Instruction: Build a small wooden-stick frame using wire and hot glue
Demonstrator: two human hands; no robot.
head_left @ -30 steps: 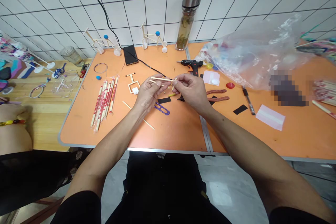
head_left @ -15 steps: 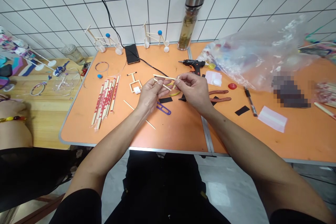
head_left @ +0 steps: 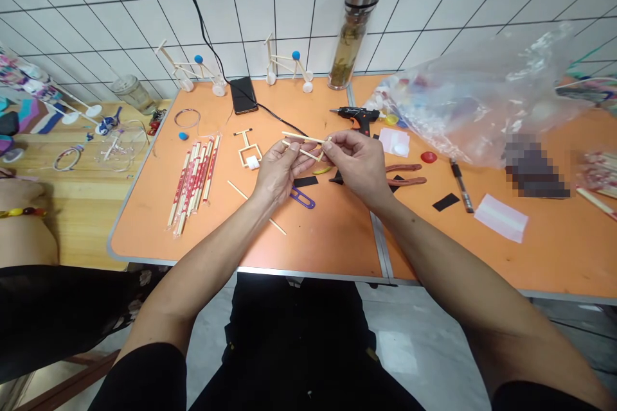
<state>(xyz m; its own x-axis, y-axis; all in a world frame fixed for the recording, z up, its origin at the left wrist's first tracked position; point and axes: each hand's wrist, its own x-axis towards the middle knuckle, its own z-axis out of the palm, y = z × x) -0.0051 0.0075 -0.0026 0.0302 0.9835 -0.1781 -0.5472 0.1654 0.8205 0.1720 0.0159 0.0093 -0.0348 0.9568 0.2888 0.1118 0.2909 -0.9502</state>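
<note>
Above the orange table, my left hand pinches a thin wooden stick between thumb and fingers. My right hand is closed on a short wooden stick that meets the end of the left one at an angle. Another stick runs above them towards my right fingertips; whether it is joined there I cannot tell. Below my hands lie a purple slotted plastic piece and a black strip. A loose stick passes under my left wrist, and a small wooden frame lies to its left.
Wrapped chopsticks lie left. Two stick models stand by the wall near a phone and a tall tea bottle. A glue gun, red-handled pliers, a pen and a plastic bag are right.
The short stick in my right fingers has swung so its lower end now meets the end of the left-hand stick. My hands have otherwise barely moved, and the view has shifted slightly.
</note>
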